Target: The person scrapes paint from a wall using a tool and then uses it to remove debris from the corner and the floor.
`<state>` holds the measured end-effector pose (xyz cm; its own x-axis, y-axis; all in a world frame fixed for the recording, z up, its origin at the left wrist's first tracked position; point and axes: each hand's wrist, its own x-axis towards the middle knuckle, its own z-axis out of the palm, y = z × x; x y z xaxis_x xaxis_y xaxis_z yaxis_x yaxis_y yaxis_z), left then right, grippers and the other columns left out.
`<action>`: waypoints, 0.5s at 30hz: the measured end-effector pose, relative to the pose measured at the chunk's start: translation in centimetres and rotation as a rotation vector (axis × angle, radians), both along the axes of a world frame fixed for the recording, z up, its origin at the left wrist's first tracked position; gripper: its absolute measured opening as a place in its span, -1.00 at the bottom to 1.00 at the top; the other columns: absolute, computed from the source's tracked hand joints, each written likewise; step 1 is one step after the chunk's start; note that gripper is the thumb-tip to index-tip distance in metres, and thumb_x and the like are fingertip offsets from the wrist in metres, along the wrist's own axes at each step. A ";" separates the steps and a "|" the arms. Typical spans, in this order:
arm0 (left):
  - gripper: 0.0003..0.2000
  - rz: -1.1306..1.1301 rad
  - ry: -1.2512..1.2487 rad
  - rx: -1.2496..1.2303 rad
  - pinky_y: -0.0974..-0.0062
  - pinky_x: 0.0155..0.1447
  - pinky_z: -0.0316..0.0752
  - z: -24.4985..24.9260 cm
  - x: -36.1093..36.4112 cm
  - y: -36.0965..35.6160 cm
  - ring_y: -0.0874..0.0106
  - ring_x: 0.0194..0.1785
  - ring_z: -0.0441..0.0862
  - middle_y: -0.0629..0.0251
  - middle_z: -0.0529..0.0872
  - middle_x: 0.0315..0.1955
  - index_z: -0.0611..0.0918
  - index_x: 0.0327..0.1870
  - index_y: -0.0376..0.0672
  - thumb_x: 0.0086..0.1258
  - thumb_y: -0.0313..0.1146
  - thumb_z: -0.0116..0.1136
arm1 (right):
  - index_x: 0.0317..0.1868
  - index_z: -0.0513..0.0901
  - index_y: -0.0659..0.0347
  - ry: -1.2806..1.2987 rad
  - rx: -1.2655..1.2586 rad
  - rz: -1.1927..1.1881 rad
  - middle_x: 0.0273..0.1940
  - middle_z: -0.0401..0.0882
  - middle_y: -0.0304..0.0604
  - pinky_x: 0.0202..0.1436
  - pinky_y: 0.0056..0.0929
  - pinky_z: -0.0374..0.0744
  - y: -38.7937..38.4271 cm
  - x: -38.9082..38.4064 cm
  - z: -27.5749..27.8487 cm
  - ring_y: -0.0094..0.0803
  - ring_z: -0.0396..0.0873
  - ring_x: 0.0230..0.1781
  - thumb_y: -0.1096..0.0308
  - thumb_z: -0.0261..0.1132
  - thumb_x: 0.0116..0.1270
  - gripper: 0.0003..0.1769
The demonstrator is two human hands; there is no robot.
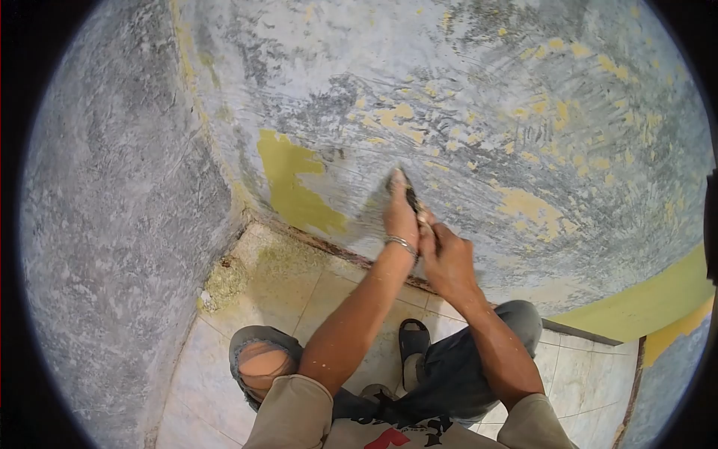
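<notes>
Both of my hands are together at the lower part of a grey, scraped wall (449, 90). My left hand (402, 217), with a bracelet at the wrist, is closed on a dark, narrow scraper-like tool (410, 196) close to the wall surface. Just right of it and lower, my right hand (447, 262) has its fingers wrapped round the tool's lower end. The tool's exact shape is partly hidden by the fingers. Left of the hands, a patch of yellow-green paint (292, 183) remains on the wall, and smaller pale yellow patches (531, 209) lie to the right.
A rough grey side wall (112, 224) meets this wall at a corner on the left. Below is a tiled floor (299, 299) with crumbly debris (224, 284) at the corner. My bent knees and a dark sandal (413, 340) are beneath my arms. A yellow-green ledge (636, 299) stands at right.
</notes>
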<state>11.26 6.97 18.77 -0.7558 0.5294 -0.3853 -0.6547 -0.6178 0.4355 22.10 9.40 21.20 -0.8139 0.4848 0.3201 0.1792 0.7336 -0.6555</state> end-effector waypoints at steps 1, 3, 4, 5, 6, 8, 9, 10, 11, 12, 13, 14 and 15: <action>-0.40 -0.022 -0.051 0.046 0.49 -0.72 0.24 -0.7 0.6 0.7 0.47 -0.80 0.28 0.36 0.30 -0.81 0.32 -0.68 -0.12 0.20 0.28 0.11 | -0.34 0.58 0.39 0.010 0.004 -0.032 -0.63 0.45 0.18 -0.50 -0.24 0.45 0.4 0.7 -0.2 -0.05 0.48 -0.67 0.26 0.12 0.33 -0.70; -0.40 -0.013 -0.090 0.051 0.50 -0.72 0.24 -1.7 2.0 2.0 0.46 -0.80 0.29 0.35 0.31 -0.80 0.33 -0.67 -0.12 0.19 0.28 0.13 | -0.36 0.58 0.39 0.017 0.013 -0.047 -0.66 0.44 0.14 -0.53 -0.29 0.42 1.2 1.7 -0.8 -0.13 0.43 -0.72 0.27 0.14 0.33 -0.70; -0.40 -0.019 -0.125 0.050 0.50 -0.71 0.24 -1.9 2.3 2.0 0.46 -0.79 0.30 0.35 0.32 -0.79 0.33 -0.67 -0.13 0.18 0.27 0.14 | -0.37 0.58 0.39 0.014 0.026 -0.034 -0.67 0.43 0.11 -0.55 -0.32 0.40 1.7 2.1 -1.2 -0.19 0.39 -0.73 0.27 0.15 0.32 -0.71; -0.40 -0.008 -0.127 0.053 0.50 -0.71 0.24 -2.3 2.3 1.7 0.46 -0.79 0.30 0.35 0.32 -0.79 0.33 -0.67 -0.13 0.18 0.27 0.14 | -0.38 0.58 0.39 0.013 0.038 -0.026 -0.69 0.42 0.09 -0.57 -0.35 0.38 1.9 2.2 -1.5 -0.24 0.35 -0.75 0.28 0.16 0.32 -0.71; -0.40 -0.013 -0.135 0.031 0.51 -0.71 0.24 -2.7 2.2 1.5 0.45 -0.78 0.31 0.34 0.33 -0.79 0.33 -0.66 -0.12 0.18 0.28 0.14 | -0.38 0.59 0.39 -0.010 0.027 -0.036 -0.68 0.44 0.12 -0.57 -0.30 0.40 1.6 2.1 -1.6 -0.17 0.42 -0.74 0.30 0.16 0.32 -0.72; -0.41 0.002 -0.094 0.040 0.52 -0.72 0.25 -4.0 1.2 1.2 0.45 -0.77 0.34 0.34 0.36 -0.78 0.35 -0.63 -0.13 0.22 0.27 0.09 | -0.33 0.59 0.39 -0.019 0.047 -0.020 -0.66 0.46 0.18 -0.53 -0.19 0.44 0.5 0.9 -1.9 -0.03 0.49 -0.67 0.30 0.13 0.33 -0.72; -0.41 0.001 -0.097 0.038 0.52 -0.72 0.25 -4.3 0.2 0.5 0.45 -0.77 0.34 0.34 0.36 -0.78 0.35 -0.63 -0.13 0.22 0.27 0.09 | -0.29 0.59 0.39 -0.028 0.067 -0.006 -0.63 0.47 0.24 -0.50 -0.08 0.49 -0.4 0.0 -2.1 0.11 0.56 -0.59 0.29 0.11 0.33 -0.72; -0.45 0.021 -0.023 0.038 0.53 -0.69 0.26 -4.6 -1.2 -0.6 0.49 -0.79 0.27 0.39 0.30 -0.81 0.33 -0.58 -0.09 0.26 0.26 0.05 | -0.31 0.61 0.40 -0.046 0.067 -0.016 -0.61 0.49 0.25 -0.49 -0.10 0.49 -1.4 -1.3 -2.0 0.11 0.56 -0.60 0.31 0.11 0.33 -0.72; -0.49 0.040 0.056 0.039 0.55 -0.67 0.26 -4.7 -2.8 -1.7 0.53 -0.81 0.21 0.44 0.24 -0.83 0.31 -0.52 -0.05 0.29 0.25 0.01 | -0.30 0.61 0.40 -0.057 0.085 -0.006 -0.59 0.50 0.26 -0.46 -0.07 0.51 -2.3 -3.2 -2.3 0.14 0.56 -0.57 0.31 0.10 0.33 -0.72; -0.50 0.073 0.078 0.041 0.56 -0.69 0.25 -5.3 -4.8 -2.8 0.55 -0.82 0.21 0.45 0.24 -0.83 0.32 -0.49 -0.05 0.31 0.23 0.00 | -0.29 0.61 0.40 -0.072 0.101 0.003 -0.58 0.50 0.28 -0.42 -0.03 0.52 -3.0 -4.8 -2.9 0.16 0.56 -0.54 0.30 0.09 0.33 -0.71; -0.52 0.104 0.099 0.042 0.57 -0.71 0.24 -6.0 -6.7 -3.6 0.58 -0.82 0.21 0.46 0.23 -0.83 0.32 -0.47 -0.06 0.32 0.22 -0.01 | -0.29 0.61 0.40 -0.077 0.095 0.000 -0.58 0.50 0.28 -0.42 -0.03 0.52 -3.7 -6.4 -3.4 0.16 0.56 -0.54 0.30 0.09 0.33 -0.71; -0.52 0.101 0.092 0.037 0.57 -0.71 0.24 -6.9 -7.9 -4.3 0.58 -0.82 0.21 0.46 0.23 -0.83 0.32 -0.47 -0.06 0.32 0.22 -0.01 | -0.28 0.61 0.40 -0.064 0.104 0.035 -0.56 0.51 0.29 -0.41 -0.02 0.52 -4.4 -7.7 -3.8 0.17 0.56 -0.53 0.30 0.08 0.33 -0.70; -0.52 0.071 0.028 0.158 0.58 -0.72 0.24 -7.0 -9.0 -5.0 0.59 -0.82 0.20 0.47 0.24 -0.83 0.33 -0.47 -0.06 0.33 0.22 -0.02 | -0.28 0.61 0.41 -0.044 0.118 0.073 -0.55 0.51 0.30 -0.39 0.00 0.53 -4.8 -8.5 -3.9 0.18 0.56 -0.52 0.30 0.08 0.33 -0.70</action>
